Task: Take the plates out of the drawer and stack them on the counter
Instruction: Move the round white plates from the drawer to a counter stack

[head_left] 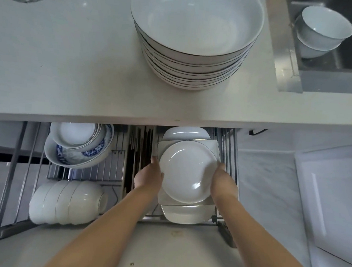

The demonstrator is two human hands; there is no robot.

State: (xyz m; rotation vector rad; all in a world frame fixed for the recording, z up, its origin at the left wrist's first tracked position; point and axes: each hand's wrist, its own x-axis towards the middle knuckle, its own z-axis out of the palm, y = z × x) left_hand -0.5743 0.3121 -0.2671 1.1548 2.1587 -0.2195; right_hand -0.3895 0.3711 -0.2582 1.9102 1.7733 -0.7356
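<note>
Both hands at the round white plate (187, 171) in the open drawer (229, 149): left hand (148, 178) cupped against the left edge, right hand (224, 182) against the right, fingers hidden beneath the rim, so grip apparently closed on the plate from both sides, though fingertips out of sight. Plate on top of square white plates (213, 145) in the right-hand wire rack, another dish (186, 133) tucked behind under the counter (72, 65) edge and a further one (186, 215) in front. Forearms stretched straight down and forward from the lower corners, roughly parallel, wrists level with the near half of the plate. Best handled, by the look of it, with an even lift straight up, kept level until clear of the rack wires and the counter lip, then carried up onto the tall stack of dark-rimmed plates (195, 41) near the counter's front edge, centred to avoid tipping. Left of the rack: chopsticks (139, 143) in a narrow slot, blue-patterned bowls (77, 146), white bowls on their sides (68, 202). Far right, two cups (321, 30) nested in the sink (288, 64).
</note>
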